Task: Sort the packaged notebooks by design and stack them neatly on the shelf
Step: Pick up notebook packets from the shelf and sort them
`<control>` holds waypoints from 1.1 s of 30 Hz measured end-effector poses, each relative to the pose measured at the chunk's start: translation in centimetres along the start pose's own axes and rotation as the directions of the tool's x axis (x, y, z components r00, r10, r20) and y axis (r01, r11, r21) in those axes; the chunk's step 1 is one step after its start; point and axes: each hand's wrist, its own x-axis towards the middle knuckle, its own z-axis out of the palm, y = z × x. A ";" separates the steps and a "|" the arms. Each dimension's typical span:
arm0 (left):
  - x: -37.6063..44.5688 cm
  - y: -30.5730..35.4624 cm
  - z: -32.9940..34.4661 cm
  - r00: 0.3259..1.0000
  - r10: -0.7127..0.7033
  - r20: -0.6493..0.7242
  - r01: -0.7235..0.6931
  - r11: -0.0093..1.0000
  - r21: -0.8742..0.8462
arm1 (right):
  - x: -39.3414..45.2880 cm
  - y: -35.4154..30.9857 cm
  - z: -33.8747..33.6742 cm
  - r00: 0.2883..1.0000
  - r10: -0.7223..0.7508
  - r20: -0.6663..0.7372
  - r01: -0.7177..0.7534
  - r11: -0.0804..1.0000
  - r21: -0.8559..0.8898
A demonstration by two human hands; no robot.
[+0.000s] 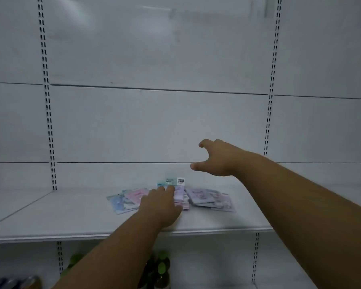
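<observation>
Several packaged notebooks lie spread on the white shelf (50, 222). A pale blue one (118, 202) and a pink one (134, 195) lie at the left, a purple stack (208, 198) at the right. A mint notebook (171, 181) stands upright at the back against the wall. My left hand (159, 206) rests flat on the middle of the pile, its fingertips at the base of the mint notebook and over a lilac notebook (179, 193). My right hand (216, 158) hovers above the pile with spread, relaxed fingers, and holds nothing.
The white back wall carries slotted uprights at left (48, 113) and right (270, 105). Below the shelf's front edge stand bottles with green caps (162, 268), and dark rounded objects (13, 282) sit at the lower left.
</observation>
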 end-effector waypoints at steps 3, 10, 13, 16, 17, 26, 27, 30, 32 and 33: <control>3.2 1.0 0.9 0.995 -0.093 -0.031 0.095 0.994 0.048 | 3.0 2.3 1.1 1.000 -0.020 0.014 0.020 1.000 0.000; 7.0 1.9 2.4 0.948 -0.305 0.088 0.290 0.945 0.154 | 8.0 5.8 4.7 0.995 -0.068 0.074 0.066 0.997 0.025; 7.6 2.1 2.0 0.939 -0.334 0.086 0.319 0.936 0.151 | 8.8 6.8 6.0 0.994 -0.073 0.083 0.070 0.997 0.036; 7.9 2.5 1.2 0.913 -0.392 0.111 0.398 0.916 -0.043 | 9.4 7.3 7.2 0.994 -0.068 0.085 0.064 0.997 0.053; 8.0 2.6 0.9 0.908 -0.402 0.121 0.416 0.899 -0.138 | 9.4 7.4 7.7 0.994 -0.069 0.090 0.064 0.996 0.055; 6.5 1.9 -1.9 0.770 -0.637 -0.016 0.232 0.303 -0.925 | 9.0 7.9 12.4 0.977 -0.015 0.213 0.013 1.000 0.010; 6.2 2.2 -2.3 0.774 -0.632 -0.030 0.185 0.272 -0.945 | 8.8 7.7 13.0 0.972 -0.009 0.235 0.008 1.000 0.004; 5.9 3.0 -3.7 0.791 -0.605 -0.087 0.063 0.221 -0.973 | 8.5 6.9 14.4 0.957 0.012 0.289 0.004 0.999 -0.054; 6.0 3.3 -4.2 0.814 -0.573 -0.094 0.026 0.198 -0.980 | 8.7 6.3 14.8 0.949 0.023 0.314 0.002 0.997 -0.079; 5.9 3.5 -4.4 0.825 -0.559 -0.090 0.021 0.189 -0.982 | 8.7 6.0 14.8 0.947 0.030 0.321 -0.001 0.996 -0.090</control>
